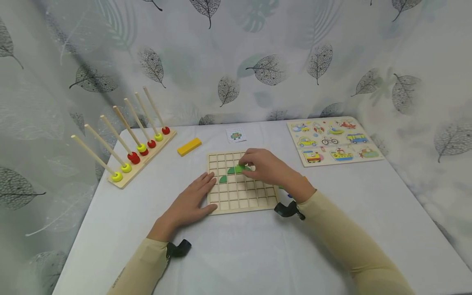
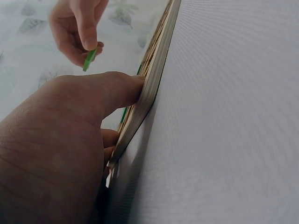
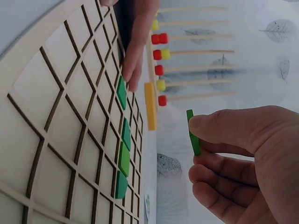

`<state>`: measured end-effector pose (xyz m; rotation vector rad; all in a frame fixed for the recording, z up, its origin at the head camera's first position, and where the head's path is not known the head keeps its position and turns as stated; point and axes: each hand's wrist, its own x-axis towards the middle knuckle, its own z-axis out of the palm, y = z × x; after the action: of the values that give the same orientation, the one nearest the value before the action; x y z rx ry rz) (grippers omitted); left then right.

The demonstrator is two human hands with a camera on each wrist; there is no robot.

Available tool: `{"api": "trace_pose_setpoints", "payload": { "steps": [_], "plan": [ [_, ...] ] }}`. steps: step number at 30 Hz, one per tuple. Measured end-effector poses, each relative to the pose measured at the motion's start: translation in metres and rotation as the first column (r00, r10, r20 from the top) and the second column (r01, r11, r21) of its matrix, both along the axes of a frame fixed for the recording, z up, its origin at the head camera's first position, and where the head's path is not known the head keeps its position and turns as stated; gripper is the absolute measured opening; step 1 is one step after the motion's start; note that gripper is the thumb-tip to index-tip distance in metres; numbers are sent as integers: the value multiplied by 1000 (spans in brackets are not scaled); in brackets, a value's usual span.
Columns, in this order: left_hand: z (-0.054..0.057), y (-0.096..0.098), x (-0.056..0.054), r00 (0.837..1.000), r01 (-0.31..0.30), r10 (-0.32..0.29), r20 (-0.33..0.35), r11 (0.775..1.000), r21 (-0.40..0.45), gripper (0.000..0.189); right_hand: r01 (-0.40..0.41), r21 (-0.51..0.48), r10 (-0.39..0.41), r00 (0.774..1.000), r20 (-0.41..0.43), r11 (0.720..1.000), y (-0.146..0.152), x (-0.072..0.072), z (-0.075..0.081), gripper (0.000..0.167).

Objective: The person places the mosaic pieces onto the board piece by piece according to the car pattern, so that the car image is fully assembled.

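A square wooden grid board (image 1: 243, 208) lies on the table in front of me, with several green pieces (image 3: 124, 158) set in a row of its cells. My right hand (image 1: 267, 166) is over the board's upper part in the head view. Between thumb and fingertip it pinches a thin light green tile (image 3: 194, 133), held above the grid. My left hand (image 1: 191, 203) rests at the board's left side, fingers extended along the edge. In the left wrist view, its thumb (image 2: 119, 88) presses on the board's rim.
A wooden peg stand (image 1: 129, 170) with red and yellow beads is at the left. Behind the board are a yellow block (image 1: 189, 146) and a small picture card (image 1: 236, 135). A vehicle puzzle board (image 1: 318, 159) lies at the back right. Small coloured pieces (image 1: 290, 196) show beside the right wrist.
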<state>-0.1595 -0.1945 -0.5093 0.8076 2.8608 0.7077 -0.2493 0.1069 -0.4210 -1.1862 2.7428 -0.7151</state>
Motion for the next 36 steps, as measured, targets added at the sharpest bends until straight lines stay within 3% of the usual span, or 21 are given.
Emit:
{"api": "trace_pose_setpoints", "payload": {
  "steps": [27,36],
  "plan": [
    [-2,0,0,1000,-2,2,-1,1000,-1,87,31,94,-34,999,36,995,-32,4,-22,27],
    [0,-1,0,1000,10,-10,-11,1000,27,86,16,141,-18,1000,14,990,-38,-2,-40,25]
  ]
}}
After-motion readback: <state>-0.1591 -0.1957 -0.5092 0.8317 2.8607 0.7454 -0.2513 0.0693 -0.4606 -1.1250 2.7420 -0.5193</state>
